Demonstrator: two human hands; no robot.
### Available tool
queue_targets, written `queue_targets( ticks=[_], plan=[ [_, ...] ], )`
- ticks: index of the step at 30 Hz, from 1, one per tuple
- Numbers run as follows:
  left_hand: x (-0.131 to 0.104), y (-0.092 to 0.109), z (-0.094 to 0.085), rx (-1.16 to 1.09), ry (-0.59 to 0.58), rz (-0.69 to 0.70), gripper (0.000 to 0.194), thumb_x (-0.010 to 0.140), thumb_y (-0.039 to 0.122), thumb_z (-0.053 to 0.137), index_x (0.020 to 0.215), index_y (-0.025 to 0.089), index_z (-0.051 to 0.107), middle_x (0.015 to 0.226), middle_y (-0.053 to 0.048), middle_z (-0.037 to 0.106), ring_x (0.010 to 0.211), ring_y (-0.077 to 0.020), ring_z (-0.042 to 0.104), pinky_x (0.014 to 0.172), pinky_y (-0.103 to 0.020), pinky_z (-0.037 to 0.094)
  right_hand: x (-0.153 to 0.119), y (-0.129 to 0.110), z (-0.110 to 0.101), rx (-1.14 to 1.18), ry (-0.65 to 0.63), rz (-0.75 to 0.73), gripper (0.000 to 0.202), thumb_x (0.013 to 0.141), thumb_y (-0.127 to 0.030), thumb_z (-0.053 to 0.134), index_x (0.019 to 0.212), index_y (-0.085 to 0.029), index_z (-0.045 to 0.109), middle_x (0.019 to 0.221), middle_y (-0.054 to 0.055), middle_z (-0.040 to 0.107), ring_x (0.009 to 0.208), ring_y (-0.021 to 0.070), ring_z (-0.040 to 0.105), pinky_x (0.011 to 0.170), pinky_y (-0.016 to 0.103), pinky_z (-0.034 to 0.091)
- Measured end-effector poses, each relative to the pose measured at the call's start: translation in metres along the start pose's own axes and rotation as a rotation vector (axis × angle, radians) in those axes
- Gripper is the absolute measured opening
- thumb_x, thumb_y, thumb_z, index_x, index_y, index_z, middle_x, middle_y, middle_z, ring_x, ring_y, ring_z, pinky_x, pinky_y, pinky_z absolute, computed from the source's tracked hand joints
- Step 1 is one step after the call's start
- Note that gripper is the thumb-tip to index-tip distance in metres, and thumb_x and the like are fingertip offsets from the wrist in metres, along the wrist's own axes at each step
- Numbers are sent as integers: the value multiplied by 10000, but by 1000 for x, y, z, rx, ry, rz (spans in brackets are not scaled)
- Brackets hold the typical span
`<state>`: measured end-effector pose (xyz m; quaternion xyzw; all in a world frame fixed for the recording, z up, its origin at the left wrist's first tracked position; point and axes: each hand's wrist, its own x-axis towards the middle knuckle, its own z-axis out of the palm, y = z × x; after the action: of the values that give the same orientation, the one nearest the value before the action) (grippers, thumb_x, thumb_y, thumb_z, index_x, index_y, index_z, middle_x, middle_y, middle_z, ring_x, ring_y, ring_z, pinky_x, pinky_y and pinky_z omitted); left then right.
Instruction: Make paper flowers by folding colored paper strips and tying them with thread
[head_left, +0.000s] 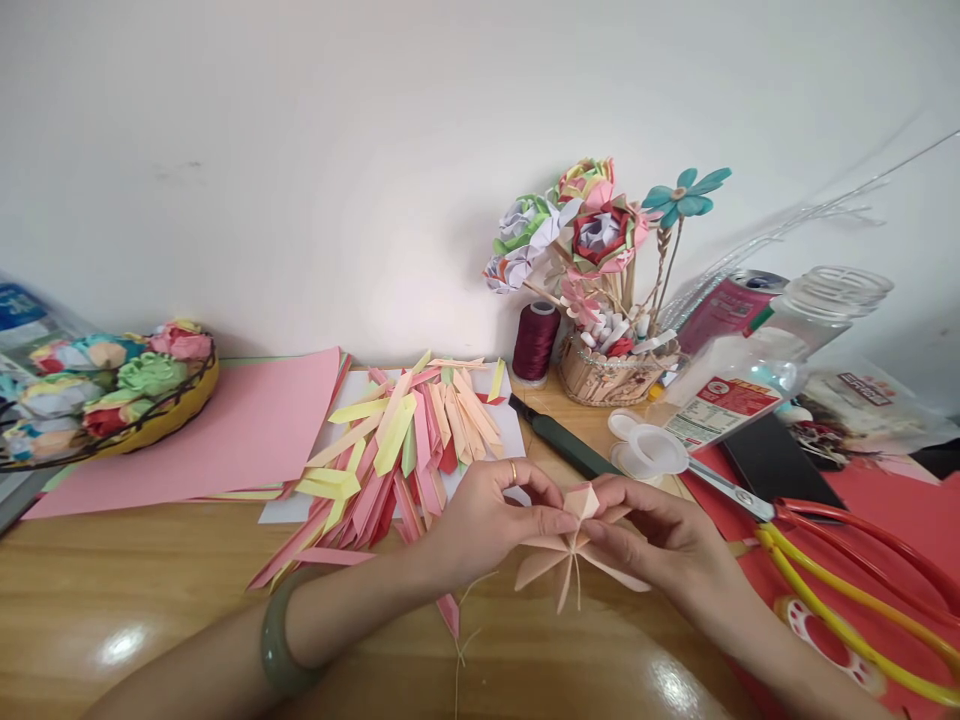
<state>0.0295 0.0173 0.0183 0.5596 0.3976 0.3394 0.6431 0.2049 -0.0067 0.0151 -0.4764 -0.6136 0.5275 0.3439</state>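
Note:
Between both hands, a little above the wooden table, is a peach paper flower with several folded petals spread out and a thin string at its middle. My left hand pinches the flower near its centre from the left, thumb and fingertips together. From the right, my right hand pinches a petal close to the same spot. Just beyond the left hand lies a pile of folded paper strips in pink, yellow, green and peach. A loose length of string trails over the table below.
Paper flowers stand in a small wooden basket beside a maroon thread spool. Scissors lie at right near a plastic jar and a dark green pen-like tool. At left, a basket of paper flowers rests by pink sheets.

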Motion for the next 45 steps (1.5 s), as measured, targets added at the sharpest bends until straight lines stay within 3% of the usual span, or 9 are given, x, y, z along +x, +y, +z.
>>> queue_targets(
  ticks=[8, 16, 34, 38, 45],
  plan=[
    [-1, -5, 0, 19, -29, -16, 189, 654, 290, 666, 692, 133, 569, 694, 7, 566, 645, -85, 500, 610, -209, 386, -1, 2, 2, -33, 36, -4, 145, 727, -336, 610, 725, -192, 603, 631, -12, 600, 600, 114, 530, 577, 220, 414],
    [0, -9, 2, -122, -87, 4, 163, 677, 241, 650, 723, 131, 539, 709, -1, 577, 662, -86, 532, 648, -221, 416, -3, -1, 3, -14, 82, 21, 138, 700, -317, 638, 733, -199, 573, 629, -25, 586, 594, 113, 532, 565, 216, 418],
    [-5, -9, 9, -100, 20, 18, 130, 659, 180, 632, 696, 140, 514, 687, 8, 545, 647, -95, 538, 625, -236, 448, -3, 1, 7, -229, 155, -93, 151, 756, -315, 569, 681, -195, 516, 635, -12, 579, 603, 125, 544, 562, 237, 444],
    [-7, -10, 11, -35, 59, 29, 90, 675, 181, 605, 680, 139, 526, 673, -2, 555, 636, -104, 549, 605, -239, 459, -5, 3, 8, -369, 199, -209, 115, 763, -235, 548, 666, -203, 495, 628, -19, 570, 587, 122, 546, 553, 238, 446],
    [-11, -14, 16, 185, 165, 182, 54, 691, 170, 580, 674, 140, 537, 693, -10, 547, 590, -83, 536, 531, -194, 447, -8, 6, 7, -682, 260, -595, 135, 748, -104, 536, 787, -224, 485, 731, 19, 609, 693, 161, 574, 602, 300, 458]
  ],
)
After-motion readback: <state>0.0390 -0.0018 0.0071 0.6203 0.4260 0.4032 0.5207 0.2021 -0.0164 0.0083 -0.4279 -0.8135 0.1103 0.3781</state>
